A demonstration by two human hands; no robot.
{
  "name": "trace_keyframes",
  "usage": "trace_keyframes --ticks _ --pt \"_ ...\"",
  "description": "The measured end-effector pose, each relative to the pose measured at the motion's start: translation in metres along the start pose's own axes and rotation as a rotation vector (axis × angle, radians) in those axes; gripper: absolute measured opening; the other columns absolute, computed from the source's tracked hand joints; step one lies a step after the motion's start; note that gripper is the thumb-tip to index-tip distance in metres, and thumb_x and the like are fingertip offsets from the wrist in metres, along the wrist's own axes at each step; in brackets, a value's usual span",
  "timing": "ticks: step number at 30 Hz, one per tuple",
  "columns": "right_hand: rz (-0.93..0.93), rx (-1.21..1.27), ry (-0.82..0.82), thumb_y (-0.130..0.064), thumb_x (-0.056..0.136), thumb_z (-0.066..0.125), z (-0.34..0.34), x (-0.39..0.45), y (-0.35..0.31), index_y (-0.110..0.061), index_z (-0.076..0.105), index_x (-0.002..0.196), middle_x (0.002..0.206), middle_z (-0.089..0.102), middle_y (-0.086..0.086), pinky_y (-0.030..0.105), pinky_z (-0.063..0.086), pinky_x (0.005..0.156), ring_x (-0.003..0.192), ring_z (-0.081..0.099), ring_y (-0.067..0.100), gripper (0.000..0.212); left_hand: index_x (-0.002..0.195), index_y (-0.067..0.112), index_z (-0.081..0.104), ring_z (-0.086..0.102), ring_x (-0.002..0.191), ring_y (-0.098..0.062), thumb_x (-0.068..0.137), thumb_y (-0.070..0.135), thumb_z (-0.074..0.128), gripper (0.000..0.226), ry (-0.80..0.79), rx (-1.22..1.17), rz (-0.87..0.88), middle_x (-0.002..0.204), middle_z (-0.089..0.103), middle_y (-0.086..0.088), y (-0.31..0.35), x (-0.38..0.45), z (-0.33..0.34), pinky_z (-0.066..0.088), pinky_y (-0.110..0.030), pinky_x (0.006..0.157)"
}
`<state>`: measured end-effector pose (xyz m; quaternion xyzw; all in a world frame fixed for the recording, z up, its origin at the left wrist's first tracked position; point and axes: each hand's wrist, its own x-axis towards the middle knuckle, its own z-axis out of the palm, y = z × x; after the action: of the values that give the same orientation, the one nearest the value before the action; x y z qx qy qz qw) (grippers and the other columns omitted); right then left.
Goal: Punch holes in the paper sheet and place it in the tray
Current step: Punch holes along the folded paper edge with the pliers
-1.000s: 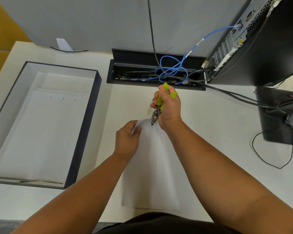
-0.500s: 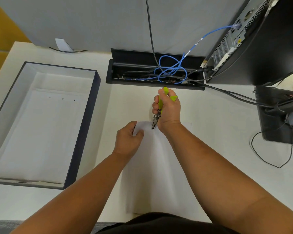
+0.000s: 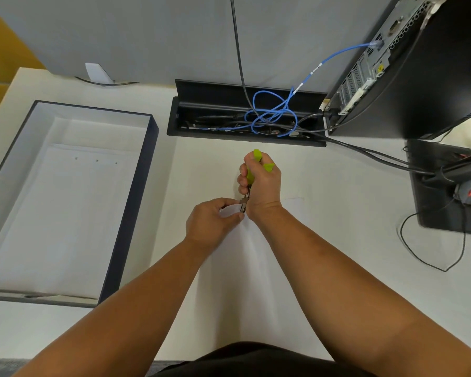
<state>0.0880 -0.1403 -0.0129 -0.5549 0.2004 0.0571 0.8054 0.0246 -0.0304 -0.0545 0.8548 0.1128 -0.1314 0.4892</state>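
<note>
A white paper sheet lies on the cream desk in front of me, its far left corner lifted. My left hand pinches that corner. My right hand is closed around a hole punch with lime-green handles; its metal jaws sit on the sheet's far edge, right beside my left fingers. A dark-walled tray stands to the left, holding a white sheet with three small holes near its far edge.
A black cable well with tangled blue and black cables is set into the desk beyond my hands. A computer tower stands at the far right, with a black pad, a device and loose cables below it. A grey partition runs along the back.
My right hand has brought the punch down and left onto the sheet's far edge. My left hand has lifted and curled the corner up to the jaws.
</note>
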Motion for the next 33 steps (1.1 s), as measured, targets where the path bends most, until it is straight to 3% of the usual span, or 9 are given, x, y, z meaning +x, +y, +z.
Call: trace_keyframes --ticks 3,9,14,24,28,31,33 --pt "-0.01 -0.015 -0.001 -0.009 0.09 0.053 0.002 -0.001 0.001 -0.017 0.053 0.073 0.063 0.043 0.004 0.023 0.025 0.045 0.051 0.035 0.014 0.019 0.085 0.054 0.065 0.064 0.088 -0.004 0.071 0.063 0.062 0.017 0.007 -0.025 0.01 0.09 0.069 0.025 -0.002 0.0 0.001 0.056 -0.04 0.082" --pt "-0.023 -0.033 0.005 -0.008 0.089 0.052 0.003 0.0 0.002 -0.017 0.053 0.071 0.062 0.043 0.004 0.022 0.024 0.044 0.05 0.035 0.015 0.021 0.086 0.051 0.068 0.065 0.086 -0.001 0.073 0.056 0.067 0.014 -0.001 -0.078 0.019 0.088 0.07 0.026 -0.003 0.0 0.001 0.057 -0.037 0.081" --pt "-0.039 -0.042 -0.001 -0.008 0.087 0.052 0.004 -0.002 0.003 -0.016 0.052 0.071 0.062 0.042 0.005 0.022 0.024 0.044 0.05 0.035 0.015 0.017 0.087 0.047 0.068 0.062 0.084 0.006 0.08 0.038 0.074 0.013 -0.021 -0.139 0.044 0.087 0.069 0.025 -0.004 -0.001 -0.003 0.052 -0.022 0.077" --pt "-0.05 -0.075 0.014 -0.004 0.084 0.054 0.008 -0.002 0.005 -0.013 0.051 0.074 0.062 0.041 0.006 0.02 0.027 0.042 0.049 0.034 0.015 0.013 0.085 0.043 0.072 0.068 0.082 -0.006 0.083 0.033 0.072 0.01 -0.014 -0.195 0.046 0.086 0.073 0.017 -0.005 -0.001 -0.001 0.058 -0.038 0.082" --pt "-0.042 -0.06 0.021 -0.002 0.083 0.054 0.008 -0.002 0.005 -0.014 0.051 0.074 0.061 0.042 0.004 0.02 0.026 0.043 0.049 0.033 0.014 0.015 0.08 0.047 0.068 0.065 0.079 0.001 0.083 0.032 0.073 0.016 -0.019 -0.182 0.043 0.082 0.07 0.023 -0.002 -0.001 -0.002 0.055 -0.024 0.077" --pt "-0.018 -0.02 0.036 -0.001 0.084 0.053 0.006 -0.001 0.001 -0.016 0.051 0.074 0.061 0.041 0.004 0.021 0.024 0.043 0.049 0.032 0.015 0.018 0.091 0.037 0.07 0.061 0.081 0.009 0.081 0.028 0.076 0.015 -0.042 -0.183 0.028 0.088 0.067 0.024 0.001 -0.002 -0.007 0.045 -0.006 0.071" --pt "-0.001 0.026 0.064 0.0 0.084 0.051 0.003 0.001 -0.002 -0.017 0.052 0.074 0.06 0.042 0.003 0.021 0.023 0.042 0.049 0.032 0.014 0.02 0.099 0.03 0.069 0.058 0.086 0.009 0.081 0.027 0.076 0.02 -0.02 -0.158 0.008 0.093 0.064 0.024 0.0 -0.002 -0.009 0.04 -0.002 0.07"
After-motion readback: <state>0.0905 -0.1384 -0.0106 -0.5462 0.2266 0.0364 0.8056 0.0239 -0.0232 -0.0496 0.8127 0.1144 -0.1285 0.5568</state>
